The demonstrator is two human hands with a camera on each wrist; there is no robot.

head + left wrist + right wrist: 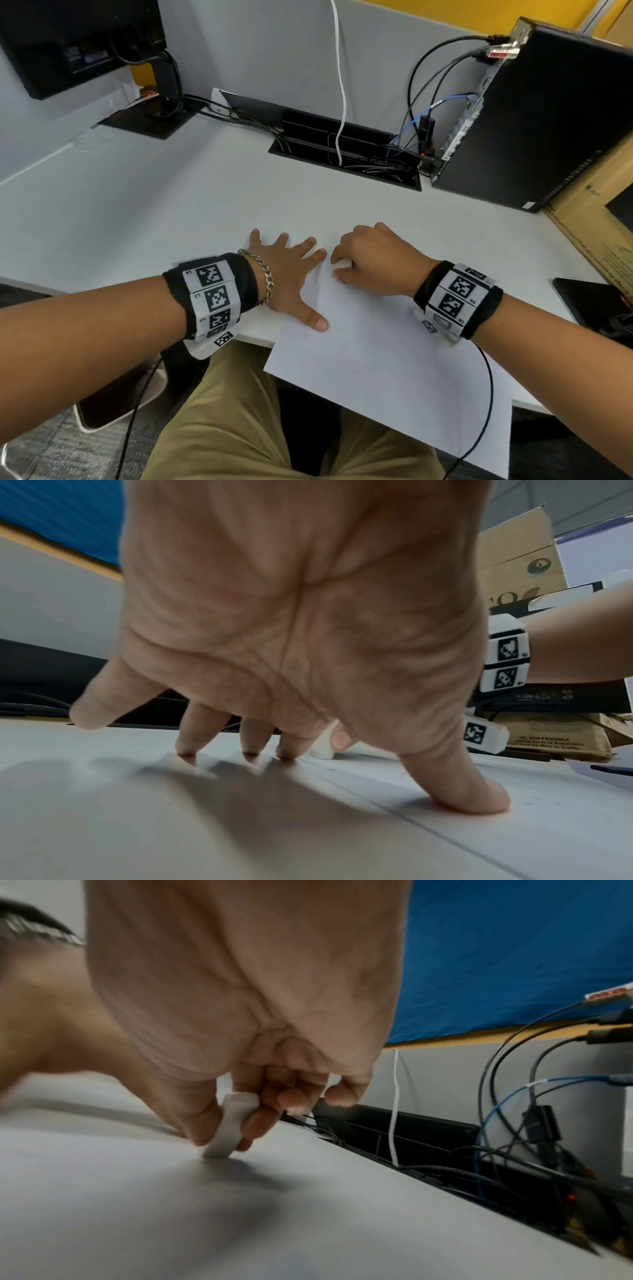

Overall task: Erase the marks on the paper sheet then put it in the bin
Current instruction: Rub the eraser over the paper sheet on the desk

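Note:
A white paper sheet [383, 370] lies on the white desk [171, 219], its near part hanging over the desk's front edge above my lap. Faint small marks dot its middle. My left hand [291, 274] lies flat with fingers spread, pressing the sheet's far left part; its thumb [472, 796] and fingertips [251, 746] touch the surface. My right hand [370, 263] pinches a small white eraser [341, 263] between thumb and fingers, and the eraser [231, 1123] stands on end against the paper [171, 1204]. No bin is in view.
A black computer tower [534, 116] stands at the back right, with several cables running into an open cable tray [346, 150]. A monitor [68, 41] is at the back left. A cardboard box [596, 219] and a black flat object [589, 301] sit at the right.

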